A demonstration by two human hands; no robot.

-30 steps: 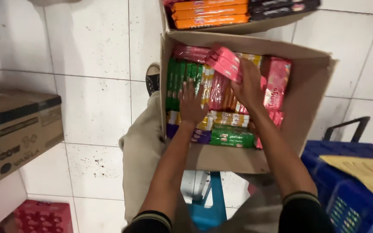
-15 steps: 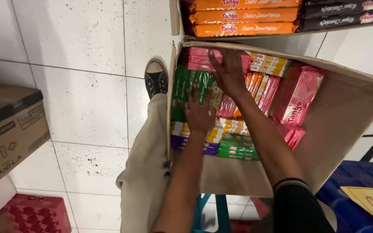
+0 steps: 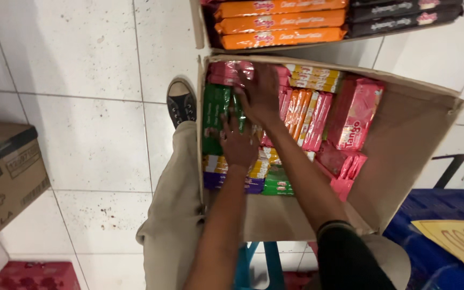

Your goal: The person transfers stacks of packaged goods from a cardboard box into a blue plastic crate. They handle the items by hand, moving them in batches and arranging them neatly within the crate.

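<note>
Floor: white tiles (image 3: pixel 81 80) (speckled, dark grout)
Left edge: brown carton (image 3: pixel 4 177)
Lower right: blue crate (image 3: pixel 430 215)

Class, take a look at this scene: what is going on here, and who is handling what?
A person stands over an open cardboard box packed with wrapped snack packets. Both hands are down inside it: the left hand rests on the green packets, and the right hand presses on the pink packets near the far edge. Beyond it, another box holds orange packets. A closed carton sits on the tiled floor to the left.
</note>
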